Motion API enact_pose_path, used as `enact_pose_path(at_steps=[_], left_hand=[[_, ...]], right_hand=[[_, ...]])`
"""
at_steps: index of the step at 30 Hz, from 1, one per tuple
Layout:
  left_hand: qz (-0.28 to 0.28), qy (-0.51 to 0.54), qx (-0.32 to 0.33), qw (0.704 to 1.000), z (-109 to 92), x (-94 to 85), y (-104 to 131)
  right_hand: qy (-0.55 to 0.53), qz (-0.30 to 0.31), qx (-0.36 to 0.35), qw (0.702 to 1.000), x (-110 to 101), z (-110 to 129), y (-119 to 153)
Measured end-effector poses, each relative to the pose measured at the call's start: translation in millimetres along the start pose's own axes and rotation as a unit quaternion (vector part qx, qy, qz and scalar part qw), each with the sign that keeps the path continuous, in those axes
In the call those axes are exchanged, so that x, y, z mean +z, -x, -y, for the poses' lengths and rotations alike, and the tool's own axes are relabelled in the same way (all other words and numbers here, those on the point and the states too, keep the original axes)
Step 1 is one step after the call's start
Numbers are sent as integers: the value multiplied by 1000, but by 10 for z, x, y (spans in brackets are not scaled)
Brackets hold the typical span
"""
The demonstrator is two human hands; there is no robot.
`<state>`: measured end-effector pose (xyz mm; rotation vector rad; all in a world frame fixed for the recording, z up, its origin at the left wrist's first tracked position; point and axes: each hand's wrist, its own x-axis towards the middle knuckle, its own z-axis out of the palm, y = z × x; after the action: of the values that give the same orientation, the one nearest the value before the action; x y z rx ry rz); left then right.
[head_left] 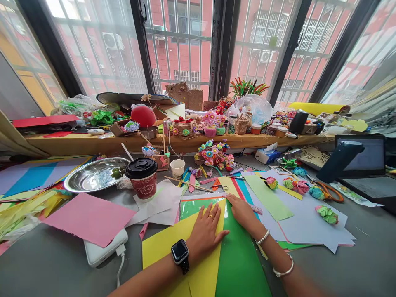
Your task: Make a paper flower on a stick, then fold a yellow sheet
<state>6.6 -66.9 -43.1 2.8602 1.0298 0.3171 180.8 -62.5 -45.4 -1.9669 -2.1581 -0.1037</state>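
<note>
My left hand (pixel 208 229), with a ring and a black watch, lies flat on a sheet of yellow paper (pixel 173 251), fingers spread. The yellow paper rests at a slant on a glossy green mat (pixel 241 264). At the paper's far tip is my right hand (pixel 243 210), its fingers bent close together and pressed onto that corner; its thumb is hidden. A beaded bracelet and a bangle circle the right wrist. Just beyond this hand lie a pair of scissors (pixel 220 187) and strips of coloured paper.
On the left stand a lidded coffee cup (pixel 142 181) and a steel tray (pixel 93 175), with pink paper (pixel 91 216) over a white power bank (pixel 107 249). White sheets (pixel 312 218) with crumpled paper flowers, orange-handled scissors (pixel 334 193), a dark bottle (pixel 340 161) and a laptop (pixel 360 181) occupy the right.
</note>
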Motion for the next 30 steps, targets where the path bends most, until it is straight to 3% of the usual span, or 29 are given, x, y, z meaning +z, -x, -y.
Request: enact_pose_path(at_steps=[8, 14, 24, 30], left_hand=[[-48, -44, -56, 996, 2, 44, -237], [-64, -14, -6, 998, 108, -41, -433], [-59, 114, 5, 992, 219, 47, -414], [-60, 138, -11, 989, 209, 22, -435]], right_hand=[[31, -3, 50, 998, -77, -18, -166], [38, -29, 72, 996, -133, -8, -225], [41, -22, 46, 998, -3, 103, -239], [68, -17, -17, 997, -34, 124, -136]])
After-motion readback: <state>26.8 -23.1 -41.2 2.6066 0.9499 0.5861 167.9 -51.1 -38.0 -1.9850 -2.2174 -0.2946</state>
